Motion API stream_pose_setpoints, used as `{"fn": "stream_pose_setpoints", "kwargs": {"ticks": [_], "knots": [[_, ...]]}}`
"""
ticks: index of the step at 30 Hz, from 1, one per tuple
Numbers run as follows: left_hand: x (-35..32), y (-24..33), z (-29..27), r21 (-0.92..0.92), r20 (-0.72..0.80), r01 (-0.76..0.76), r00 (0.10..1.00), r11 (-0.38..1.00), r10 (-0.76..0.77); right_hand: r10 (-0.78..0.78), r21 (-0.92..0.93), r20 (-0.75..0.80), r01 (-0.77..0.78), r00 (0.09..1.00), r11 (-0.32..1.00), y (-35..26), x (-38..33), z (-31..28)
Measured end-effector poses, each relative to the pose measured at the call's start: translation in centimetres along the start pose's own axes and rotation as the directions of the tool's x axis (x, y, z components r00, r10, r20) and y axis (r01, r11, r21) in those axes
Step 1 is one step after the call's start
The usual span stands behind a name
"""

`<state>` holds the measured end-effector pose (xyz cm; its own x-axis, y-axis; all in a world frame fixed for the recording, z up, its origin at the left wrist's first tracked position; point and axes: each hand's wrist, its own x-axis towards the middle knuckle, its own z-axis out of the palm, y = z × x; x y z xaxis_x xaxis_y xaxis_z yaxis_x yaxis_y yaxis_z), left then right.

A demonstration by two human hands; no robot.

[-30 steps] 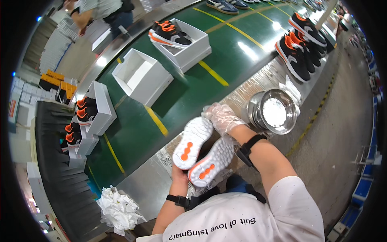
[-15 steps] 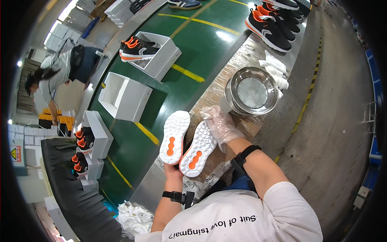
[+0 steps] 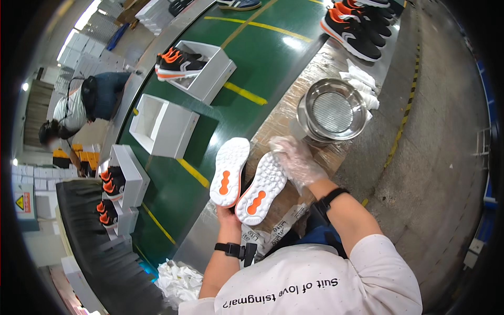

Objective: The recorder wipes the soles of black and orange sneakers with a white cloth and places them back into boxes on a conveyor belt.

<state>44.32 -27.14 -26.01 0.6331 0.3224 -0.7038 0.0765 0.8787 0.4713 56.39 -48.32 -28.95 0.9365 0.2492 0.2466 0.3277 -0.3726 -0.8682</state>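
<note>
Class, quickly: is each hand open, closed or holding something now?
Left hand: holding the white-soled shoes at the heel end.
Right hand: gloved, at one shoe's toe end; grip cannot be told.

right fingers shifted, left shoe to right shoe, co-worker leaning further

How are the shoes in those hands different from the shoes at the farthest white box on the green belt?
The held shoes show their bottoms, but the box shoes show their sides. The held shoes look mostly white with orange patches; the box shoes look mostly black. The left hand and right hand touch the held shoes; no hand touches the box shoes. Both pairs have white and orange soles.
</note>
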Motion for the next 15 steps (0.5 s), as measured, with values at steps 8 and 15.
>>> {"fn": "stream_pose_setpoints", "kwargs": {"ticks": [8,15], "knots": [[1.4,-2.1,0.5,-0.104,0.134,-0.04,0.989,0.994,0.054,-0.446,0.095,0.277,0.438,0.851,0.894,-11.0,-4.1,0.4],[2.4,-0.8,0.9,-0.117,0.049,0.061,0.997,0.991,-0.055,-0.304,0.163,0.937,0.551,0.174,0.819,-9.2,-5.2,-4.1]]}}
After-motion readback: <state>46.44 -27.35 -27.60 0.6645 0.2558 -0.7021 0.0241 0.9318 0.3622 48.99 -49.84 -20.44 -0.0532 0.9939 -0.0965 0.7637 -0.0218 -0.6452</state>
